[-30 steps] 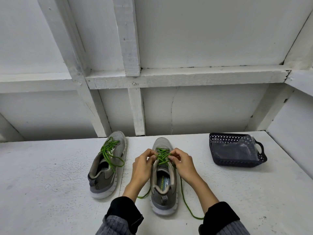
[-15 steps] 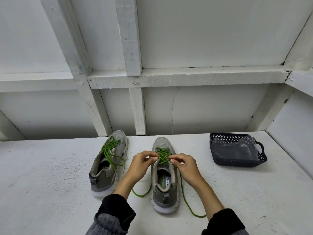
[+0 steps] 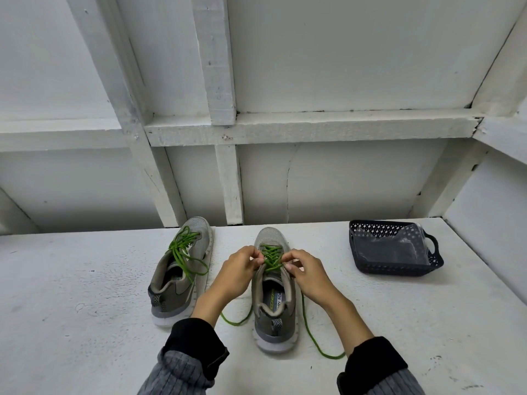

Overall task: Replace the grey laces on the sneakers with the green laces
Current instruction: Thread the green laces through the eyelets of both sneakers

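My left hand (image 3: 238, 273) and right hand (image 3: 309, 276) each pinch the green lace (image 3: 272, 259) atop the near shoe (image 3: 274, 292); it looks soft, limp, best held near the eyelets.

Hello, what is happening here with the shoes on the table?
A person is putting green laces into a pair of grey mesh sneakers on a white table. The left hand and the right hand each pinch the green lace at the top eyelets of the nearer sneaker; its loose ends lie on the table. The other sneaker already carries a green lace. A dark perforated plastic basket sits on the right.
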A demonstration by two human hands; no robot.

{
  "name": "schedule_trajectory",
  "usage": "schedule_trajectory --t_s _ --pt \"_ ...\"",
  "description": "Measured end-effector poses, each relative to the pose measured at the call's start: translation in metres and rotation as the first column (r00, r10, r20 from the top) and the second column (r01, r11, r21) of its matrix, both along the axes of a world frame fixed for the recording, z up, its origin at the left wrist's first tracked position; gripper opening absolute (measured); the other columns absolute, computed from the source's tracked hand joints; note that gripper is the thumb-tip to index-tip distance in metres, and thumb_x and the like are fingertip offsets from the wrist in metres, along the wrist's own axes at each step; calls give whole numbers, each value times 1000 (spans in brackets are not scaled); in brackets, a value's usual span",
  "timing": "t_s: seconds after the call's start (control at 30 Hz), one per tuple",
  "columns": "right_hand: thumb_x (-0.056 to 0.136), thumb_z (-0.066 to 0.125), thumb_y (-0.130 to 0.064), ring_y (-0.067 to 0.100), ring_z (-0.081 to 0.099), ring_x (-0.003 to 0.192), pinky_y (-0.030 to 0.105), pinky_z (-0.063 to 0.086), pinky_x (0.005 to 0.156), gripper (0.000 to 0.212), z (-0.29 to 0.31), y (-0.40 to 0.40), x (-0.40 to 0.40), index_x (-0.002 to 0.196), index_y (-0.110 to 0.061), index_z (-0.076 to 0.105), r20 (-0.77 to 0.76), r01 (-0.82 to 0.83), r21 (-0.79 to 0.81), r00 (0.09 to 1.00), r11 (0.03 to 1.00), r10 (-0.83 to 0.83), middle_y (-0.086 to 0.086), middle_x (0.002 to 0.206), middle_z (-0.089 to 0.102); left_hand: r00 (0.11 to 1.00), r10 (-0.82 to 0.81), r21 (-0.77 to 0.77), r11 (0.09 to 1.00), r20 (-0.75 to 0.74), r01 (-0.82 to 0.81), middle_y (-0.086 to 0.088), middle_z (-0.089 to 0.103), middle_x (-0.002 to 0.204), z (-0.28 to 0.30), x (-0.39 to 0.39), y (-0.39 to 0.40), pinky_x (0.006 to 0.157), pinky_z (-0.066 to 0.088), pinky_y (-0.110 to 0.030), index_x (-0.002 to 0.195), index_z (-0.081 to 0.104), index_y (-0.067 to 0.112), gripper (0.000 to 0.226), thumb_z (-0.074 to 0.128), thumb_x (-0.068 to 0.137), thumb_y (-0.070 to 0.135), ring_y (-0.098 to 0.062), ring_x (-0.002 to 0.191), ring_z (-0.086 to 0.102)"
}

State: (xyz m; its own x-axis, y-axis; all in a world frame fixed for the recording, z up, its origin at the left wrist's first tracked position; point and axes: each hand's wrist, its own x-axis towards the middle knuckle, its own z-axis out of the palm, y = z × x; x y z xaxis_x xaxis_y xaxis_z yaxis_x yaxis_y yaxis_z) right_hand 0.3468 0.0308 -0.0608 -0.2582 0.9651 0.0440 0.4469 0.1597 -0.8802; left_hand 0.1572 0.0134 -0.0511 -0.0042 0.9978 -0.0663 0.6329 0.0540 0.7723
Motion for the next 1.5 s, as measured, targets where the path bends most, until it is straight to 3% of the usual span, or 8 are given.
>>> schedule_trajectory --t_s 0.07,0.27,0.5,0.6,0.8,0.93,1.23,1.5 --pt "91 60 -5 4 60 86 9 44 72 18 -2 -1 1 88 -22 66 -27 11 -2 1000 1000 -11 -4 94 67 1000 10 -1 1000 -16 -10 8 67 102 1 1 -1 86 45 -34 83 55 32 17 54 97 24 -16 98 64" --pt "95 53 -9 9 57 90 20 45 77 14 -2 -2 0 88 -19 61 18 -31 40 999 999 31 -3 94 63 996 30 23 999 -88 -28 12 65 100 4 6 -3 75 37 -27 92 58 26 9 52 99 27 -14 95 62" --pt "99 43 -10 3 48 90 14 38 76 14 3 -2 -5 93 -19 51 59 -72 46 996 996 70 -2 100 50 999 12 48 999 -30 -10 14 65 92 2 4 -1 85 50 -38 82 55 33 17 55 97 24 -15 89 65" --pt "98 48 -11 10 54 97 20 43 81 18 -1 -1 -5 87 -25 53 -20 -27 34 999 999 28 0 103 55 992 2 81 997 123 -12 12 67 89 -5 -1 -1 84 54 -39 83 61 31 17 60 94 19 -11 81 65" --pt "94 56 -4 4 60 90 11 47 78 23 -7 -2 3 94 -25 66 -90 24 -27 996 999 -26 -8 98 67 970 11 84 996 242 -32 9 70 92 -13 -7 -4 71 45 -14 87 69 30 26 63 91 5 7 71 60" --pt "91 62 -6 -3 60 83 8 45 76 18 -7 -1 1 93 -21 71 -95 40 -16 995 999 -42 -10 90 69 970 36 110 992 241 -64 12 71 91 -15 -4 -4 76 50 -23 84 69 35 27 66 90 9 3 76 61" --pt "96 54 -12 9 60 90 17 46 75 22 -8 -3 -1 86 -30 59 -161 62 57 986 996 -53 -7 91 65 961 -1 146 988 277 -41 9 65 91 -11 -2 -6 88 55 -45 87 60 31 19 54 98 16 -13 84 70" --pt "88 64 -3 9 61 88 17 48 79 15 -12 0 1 97 -12 71 -110 50 36 993 998 -46 -1 97 65 972 11 120 992 236 -40 12 72 90 -18 -8 -6 78 51 -30 86 69 40 28 66 90 13 -7 80 66"
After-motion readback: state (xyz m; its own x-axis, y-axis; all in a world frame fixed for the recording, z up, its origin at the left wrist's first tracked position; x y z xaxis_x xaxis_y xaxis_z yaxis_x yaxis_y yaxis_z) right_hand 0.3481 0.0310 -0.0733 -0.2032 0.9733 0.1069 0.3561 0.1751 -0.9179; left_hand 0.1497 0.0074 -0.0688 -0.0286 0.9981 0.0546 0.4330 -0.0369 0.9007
